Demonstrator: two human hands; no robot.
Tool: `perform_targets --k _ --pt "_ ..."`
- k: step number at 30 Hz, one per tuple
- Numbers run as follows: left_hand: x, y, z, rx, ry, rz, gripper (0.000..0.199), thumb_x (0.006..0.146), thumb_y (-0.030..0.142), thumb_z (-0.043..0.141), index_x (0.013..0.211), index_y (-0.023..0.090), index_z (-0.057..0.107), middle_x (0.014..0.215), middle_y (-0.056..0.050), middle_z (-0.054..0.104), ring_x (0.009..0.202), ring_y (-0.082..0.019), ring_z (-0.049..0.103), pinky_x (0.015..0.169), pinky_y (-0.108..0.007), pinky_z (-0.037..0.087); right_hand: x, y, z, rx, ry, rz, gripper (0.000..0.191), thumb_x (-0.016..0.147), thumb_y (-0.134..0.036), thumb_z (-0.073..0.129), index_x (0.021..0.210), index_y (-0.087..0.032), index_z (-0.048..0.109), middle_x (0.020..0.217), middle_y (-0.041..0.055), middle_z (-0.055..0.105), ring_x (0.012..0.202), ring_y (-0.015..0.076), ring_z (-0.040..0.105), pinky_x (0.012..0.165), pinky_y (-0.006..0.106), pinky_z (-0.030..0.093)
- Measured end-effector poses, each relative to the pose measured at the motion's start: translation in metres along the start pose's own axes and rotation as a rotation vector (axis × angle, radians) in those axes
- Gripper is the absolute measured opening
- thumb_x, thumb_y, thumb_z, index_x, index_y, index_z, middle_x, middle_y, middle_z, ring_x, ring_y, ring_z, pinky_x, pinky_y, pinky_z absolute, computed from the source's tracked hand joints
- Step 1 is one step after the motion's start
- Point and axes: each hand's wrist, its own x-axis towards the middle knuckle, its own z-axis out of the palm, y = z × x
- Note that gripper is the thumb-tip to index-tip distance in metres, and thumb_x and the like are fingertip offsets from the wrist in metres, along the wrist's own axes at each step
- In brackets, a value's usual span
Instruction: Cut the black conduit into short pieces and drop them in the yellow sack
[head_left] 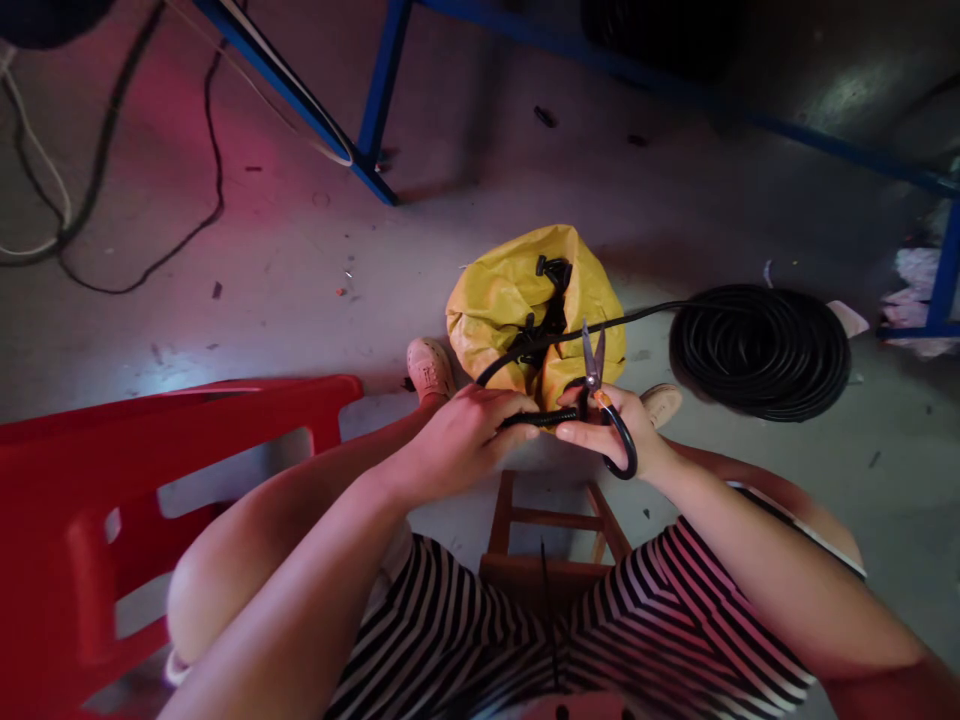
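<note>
My left hand is closed around a black corrugated tube, whose ribbed end points right between my hands. My right hand has a pair of scissors with black handles hooked in it, blades apart and pointing away from me. Its fingertips meet the tube's right end; how firmly they pinch it is hard to see. From my left hand the black line runs over a yellow sack to a large black coil on the floor. Small black parts lie in the sack's opening.
A red plastic stool lies at the left, close to my leg. Blue metal frame legs stand beyond the sack. Loose cables trail across the floor at the upper left. A small wooden stool is beneath me.
</note>
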Motion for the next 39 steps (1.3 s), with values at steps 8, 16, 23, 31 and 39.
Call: perform_targets --k 8,16,23,31,39 --pt "0.001 0.006 0.002 -0.187 -0.065 0.004 0.032 0.106 0.041 0.052 0.125 0.019 0.065 0.116 -0.009 0.075 0.107 -0.023 0.070 0.094 -0.033 0.057 -0.003 -0.022 -0.021 0.088 0.123 -0.017 0.034 0.076 -0.048 0.084 0.076 -0.020 0.063 0.066 -0.0009 0.062 0.056 0.0133 0.054 0.054 0.028 0.044" --pt "0.003 0.008 -0.006 -0.222 -0.199 0.003 0.037 0.106 0.048 0.048 0.102 0.017 0.068 0.089 -0.004 0.070 0.082 -0.018 0.065 0.075 -0.028 0.055 -0.001 -0.021 -0.037 0.107 0.275 -0.059 0.038 0.073 -0.052 0.085 0.078 -0.021 0.063 0.060 -0.0019 0.059 0.053 0.0143 0.055 0.051 0.029 0.046" --pt "-0.010 0.002 -0.026 -0.147 -0.337 -0.083 0.039 0.103 0.053 0.051 0.102 0.020 0.071 0.083 -0.002 0.070 0.073 -0.017 0.066 0.067 -0.025 0.050 0.001 -0.020 -0.041 0.170 0.315 -0.069 0.033 0.072 -0.044 0.086 0.079 -0.021 0.063 0.060 -0.0030 0.058 0.053 0.0139 0.056 0.051 0.029 0.047" --pt "-0.008 -0.010 -0.032 -0.145 -0.405 -0.267 0.040 0.091 0.058 0.064 0.095 0.019 0.069 0.088 -0.002 0.070 0.079 -0.019 0.065 0.068 -0.024 0.046 0.002 -0.036 -0.064 0.312 0.470 -0.243 0.018 0.073 -0.026 0.083 0.069 -0.021 0.067 0.053 -0.0050 0.056 0.045 0.0101 0.051 0.046 0.025 0.043" --pt "-0.015 -0.022 -0.038 -0.113 -0.367 -0.328 0.044 0.087 0.055 0.069 0.113 0.020 0.069 0.109 -0.007 0.075 0.095 -0.024 0.069 0.081 -0.029 0.051 0.007 -0.044 -0.077 0.367 0.556 -0.319 0.019 0.072 -0.019 0.079 0.062 -0.021 0.063 0.055 -0.0052 0.053 0.046 0.0092 0.050 0.043 0.024 0.037"
